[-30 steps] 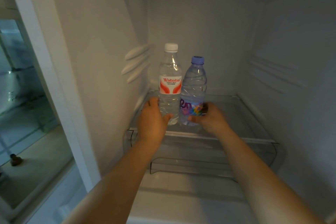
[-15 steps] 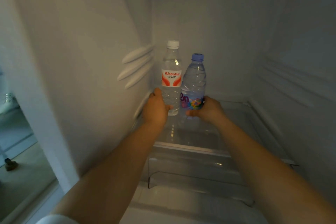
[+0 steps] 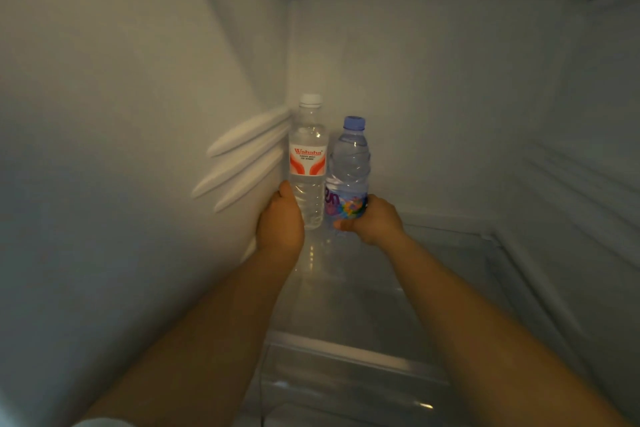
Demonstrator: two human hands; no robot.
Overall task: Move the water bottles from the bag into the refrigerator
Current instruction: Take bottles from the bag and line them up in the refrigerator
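Two water bottles stand upright side by side at the back left corner of the refrigerator's glass shelf (image 3: 374, 295). The taller one, a clear bottle with a white cap and a red-and-white label (image 3: 308, 163), is gripped low down by my left hand (image 3: 281, 222). The shorter bottle with a blue cap and a colourful label (image 3: 349, 173) is held near its base by my right hand (image 3: 375, 220). Both bottles touch or nearly touch each other. The bag is out of view.
White refrigerator walls close in on the left (image 3: 138, 149), back and right (image 3: 571, 166). Three raised ribs (image 3: 242, 159) stick out of the left wall beside the tall bottle. Below the shelf's front edge lies a clear drawer (image 3: 346, 392).
Both hands have pushed the two bottles deeper along the shelf toward the back left corner. The camera has moved further into the refrigerator, and the room at the left has left the view.
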